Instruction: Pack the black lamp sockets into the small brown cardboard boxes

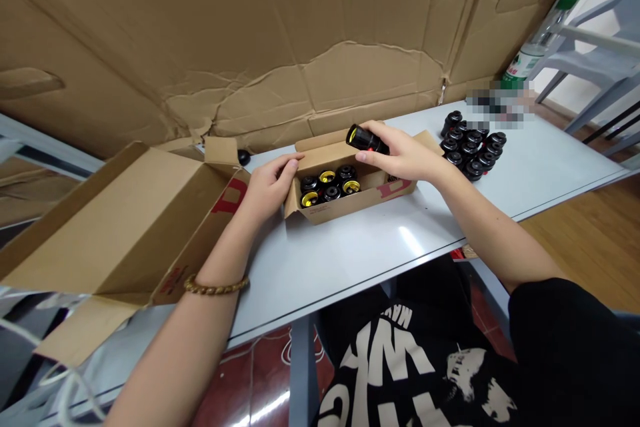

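My right hand [397, 152] is closed around a black flashlight [361, 138] with a yellow-lined head and a red spot on its side. It is tilted above the open small cardboard box [340, 210], its yellow end toward the left. My left hand [273, 183] grips the box's left end, thumb and fingers at the rim. Inside the box, several flashlights [331, 193] stand upright in the left part, some showing yellow heads and others black ends. Further right on the table, a cluster of black flashlights [470, 147] stands close together.
A larger open carton [125, 227] lies to the left on the white table [350, 247]. A big cardboard sheet [250, 27] rises behind. At the far right stand a green-capped bottle [525, 60] and a grey plastic chair [595, 47]. White cables [70, 387] hang at the lower left.
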A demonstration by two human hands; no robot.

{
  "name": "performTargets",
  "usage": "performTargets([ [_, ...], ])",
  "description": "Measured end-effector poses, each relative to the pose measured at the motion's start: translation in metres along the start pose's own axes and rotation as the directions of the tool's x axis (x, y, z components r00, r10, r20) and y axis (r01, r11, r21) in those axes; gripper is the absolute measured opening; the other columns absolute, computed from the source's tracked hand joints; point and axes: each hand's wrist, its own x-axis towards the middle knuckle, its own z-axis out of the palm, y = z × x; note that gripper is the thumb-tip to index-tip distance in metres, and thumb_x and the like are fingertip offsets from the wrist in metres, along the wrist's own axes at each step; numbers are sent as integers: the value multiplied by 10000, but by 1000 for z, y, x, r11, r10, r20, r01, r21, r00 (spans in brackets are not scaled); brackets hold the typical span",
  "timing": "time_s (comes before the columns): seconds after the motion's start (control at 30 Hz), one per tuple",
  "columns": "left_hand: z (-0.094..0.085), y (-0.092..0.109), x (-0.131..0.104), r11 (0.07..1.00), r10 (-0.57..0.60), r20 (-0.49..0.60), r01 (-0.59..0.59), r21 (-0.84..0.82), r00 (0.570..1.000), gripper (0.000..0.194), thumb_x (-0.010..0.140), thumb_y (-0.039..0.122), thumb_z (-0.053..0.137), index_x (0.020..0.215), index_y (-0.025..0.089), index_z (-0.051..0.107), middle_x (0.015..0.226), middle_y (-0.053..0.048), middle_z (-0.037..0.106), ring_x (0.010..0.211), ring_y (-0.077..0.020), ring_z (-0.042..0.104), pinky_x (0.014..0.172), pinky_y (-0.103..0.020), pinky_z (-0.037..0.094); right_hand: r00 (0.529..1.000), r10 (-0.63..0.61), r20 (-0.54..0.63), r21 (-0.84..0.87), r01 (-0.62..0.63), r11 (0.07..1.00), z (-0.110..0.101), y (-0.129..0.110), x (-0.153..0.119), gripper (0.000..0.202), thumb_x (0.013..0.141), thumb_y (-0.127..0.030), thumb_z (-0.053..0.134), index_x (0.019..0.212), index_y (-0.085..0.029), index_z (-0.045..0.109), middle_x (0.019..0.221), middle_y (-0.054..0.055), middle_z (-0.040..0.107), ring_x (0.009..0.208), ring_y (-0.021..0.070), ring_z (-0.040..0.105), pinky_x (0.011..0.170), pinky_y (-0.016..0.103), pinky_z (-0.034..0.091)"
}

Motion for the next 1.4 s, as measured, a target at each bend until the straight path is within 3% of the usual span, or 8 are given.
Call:
performTargets([
  [0.13, 0, -1, 1, 1000, 9, 3, -9, 10, 1000, 529, 1068, 547, 507, 1319, 201, 818, 1378, -101, 803, 1351, -340, 707, 1184, -470, 538, 999, 24, 26, -4, -24, 1000, 0, 3, 1, 484, 1006, -552, 612, 1329, -194, 651, 1334, 150, 755, 1178, 349, 680, 1055, 530, 531],
  [0.27, 1, -2, 2, 999, 26, -1, -26, 18, 1000, 515, 1067, 538, 504, 1301, 209, 822, 1355, -100, 811, 1322, -334, 721, 1157, -463, 557, 999, 48, 26, 26, -48, 998, 0, 3, 1, 535, 1011, -600, 584, 1340, -182, 639, 1374, 163, 735, 1235, 358, 669, 1102, 534, 512],
  [0.4, 1, -3, 2, 1000, 23, 3, -23, 5, 1000, 511, 1067, 539, 510, 1307, 211, 821, 1354, -95, 812, 1316, -329, 722, 1158, -460, 555, 998, 59, 18, 59, -60, 996, 0, 2, -1, 603, 973, -668, 634, 1330, -183, 597, 1331, 157, 722, 1161, 338, 670, 1035, 492, 538],
  [0.6, 1, 0, 0, 1000, 13, -4, -13, -6, 1000, 499, 1071, 540, 523, 1307, 214, 818, 1362, -94, 807, 1325, -330, 715, 1168, -460, 547, 999, 38, -32, 8, -37, 999, 0, -4, -1, 362, 913, -450, 677, 1164, -201, 600, 1129, 103, 737, 973, 277, 649, 894, 429, 518],
  [0.7, 0, 1, 0, 1000, 6, 9, -6, -5, 1000, 509, 1071, 542, 513, 1314, 210, 812, 1369, -100, 804, 1337, -333, 710, 1178, -463, 537, 998, 38, -48, -2, -38, 999, 0, -7, -1, 313, 922, -431, 676, 1122, -203, 598, 1101, 95, 734, 934, 256, 638, 876, 412, 507],
  [0.93, 0, 1, 1, 1000, 6, 17, -6, -2, 1000, 507, 1069, 544, 505, 1303, 216, 812, 1383, -91, 802, 1352, -325, 703, 1187, -454, 526, 1000, 26, 2, 45, -26, 999, 0, -2, 0, 581, 994, -683, 616, 1307, -194, 629, 1255, 131, 754, 1081, 301, 663, 999, 462, 533],
  [1.17, 0, 1, 1, 1000, 3, 14, -3, -6, 1000, 525, 1061, 545, 503, 1305, 201, 816, 1381, -100, 801, 1348, -331, 705, 1183, -460, 523, 999, 21, 34, 62, -23, 998, 0, 1, 0, 572, 994, -620, 618, 1359, -181, 642, 1401, 170, 721, 1270, 352, 658, 1137, 548, 493],
  [1.4, 0, 2, 0, 1000, 19, 10, -19, 7, 1000, 554, 1054, 559, 491, 1306, 189, 817, 1350, -112, 812, 1296, -342, 723, 1151, -470, 546, 995, 89, -51, 104, -83, 991, -11, -4, -4, 605, 776, -481, 913, 1210, -241, 567, 1222, 94, 707, 1086, 266, 650, 912, 409, 555],
])
